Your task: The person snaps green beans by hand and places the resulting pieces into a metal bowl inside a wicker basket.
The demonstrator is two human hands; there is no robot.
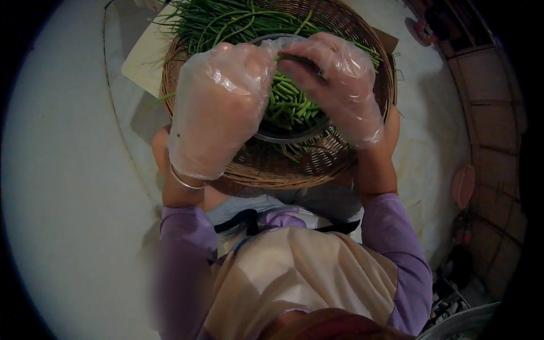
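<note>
Both of my hands wear clear plastic gloves and meet above a round bowl point(293, 138) of short cut green stalks point(293, 102). My left hand point(225, 97) is curled, its fingertips hidden beneath it. My right hand point(340, 80) pinches a dark green stalk point(297, 57) between thumb and fingers, close against the left hand. The bowl stands in a wide wicker basket point(297, 180). Long green stalks point(229, 25), some curled, lie across the basket's far side. Small loose green bits point(293, 151) lie in the basket below the bowl.
The basket sits over my lap. A cream-coloured board point(142, 63) lies beyond it at the left, and a brown cardboard edge point(384, 40) shows at the right. On the right stand a pink basin point(463, 187), cardboard boxes point(493, 123) and a metal-rimmed vessel point(463, 323).
</note>
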